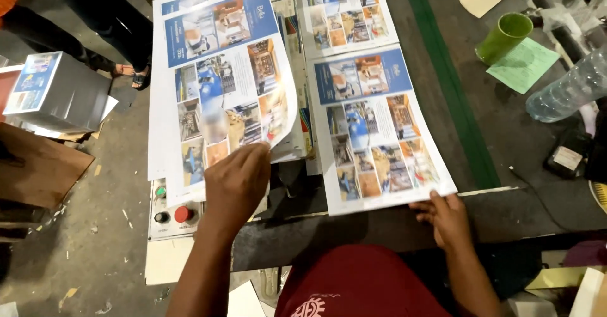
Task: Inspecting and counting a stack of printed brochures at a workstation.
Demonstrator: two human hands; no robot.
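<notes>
My left hand (237,181) pinches the near right corner of a large printed sheet (221,83) with blue bands and small photos, lifting it off the pile beneath. My right hand (446,216) holds the near edge of a second, similar printed sheet (373,124) that lies flat on the dark machine table (518,134). The two sheets lie side by side, each hand at the near end of its own sheet.
A control panel with a red button (183,214) sits below my left hand. A green cup (504,37), green paper (523,64) and clear plastic bottle (569,89) lie at right. A stack of printed paper (54,92) stands at left, near another person's feet (129,73).
</notes>
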